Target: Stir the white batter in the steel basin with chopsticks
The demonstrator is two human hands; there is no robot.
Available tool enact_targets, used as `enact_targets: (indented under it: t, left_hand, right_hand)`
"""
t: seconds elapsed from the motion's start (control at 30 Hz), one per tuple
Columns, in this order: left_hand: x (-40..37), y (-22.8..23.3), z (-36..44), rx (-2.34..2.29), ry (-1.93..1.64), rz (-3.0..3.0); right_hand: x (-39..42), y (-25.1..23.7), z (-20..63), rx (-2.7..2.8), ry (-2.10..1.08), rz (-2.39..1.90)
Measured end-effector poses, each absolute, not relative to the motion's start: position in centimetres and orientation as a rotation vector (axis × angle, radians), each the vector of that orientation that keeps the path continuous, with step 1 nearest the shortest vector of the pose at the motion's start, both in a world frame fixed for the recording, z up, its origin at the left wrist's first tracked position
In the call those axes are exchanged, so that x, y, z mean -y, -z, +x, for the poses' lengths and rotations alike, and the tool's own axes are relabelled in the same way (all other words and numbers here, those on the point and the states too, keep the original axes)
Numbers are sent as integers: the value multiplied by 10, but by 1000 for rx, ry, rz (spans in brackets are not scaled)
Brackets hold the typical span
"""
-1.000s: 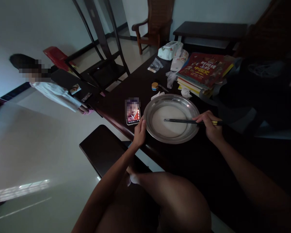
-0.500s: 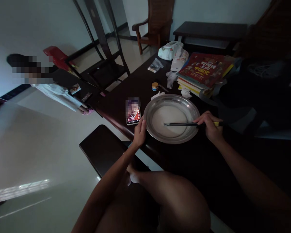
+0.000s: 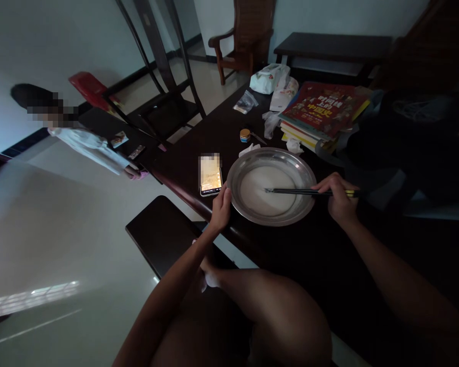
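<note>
A round metal basin rests on the dark table, with a whitish mixture spread across its bottom. My left hand grips the basin's left rim, its thumb on the near side. In my right hand, at the basin's right edge, is a pair of black chopsticks. They lie nearly level over the basin, and their pale-coated tips touch the mixture or hover just over it. A lit phone stands by the basin's left side, close to my left hand.
Behind the basin are crumpled tissues, a small gold-lidded jar, plastic bags and a stack of books. A dark bench sits left of the table. Another person is at the far left beside a chair.
My right hand has shifted slightly right, drawing the chopsticks' tips right and a little toward the far side. My left hand stays on the rim. The phone's picture has turned yellowish.
</note>
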State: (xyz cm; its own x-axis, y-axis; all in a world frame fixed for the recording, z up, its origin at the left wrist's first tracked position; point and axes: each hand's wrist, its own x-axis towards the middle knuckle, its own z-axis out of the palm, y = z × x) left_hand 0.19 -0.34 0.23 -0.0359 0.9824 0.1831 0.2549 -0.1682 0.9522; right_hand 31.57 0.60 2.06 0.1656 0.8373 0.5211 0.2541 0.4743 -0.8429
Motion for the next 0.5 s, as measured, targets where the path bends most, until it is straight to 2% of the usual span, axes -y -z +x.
enact_targets:
  t: [0.5]
  left_hand:
    - [4, -3, 3, -1362, -1249, 1500]
  right_hand:
    - [-6, -20, 316, 1488, -610, -1055]
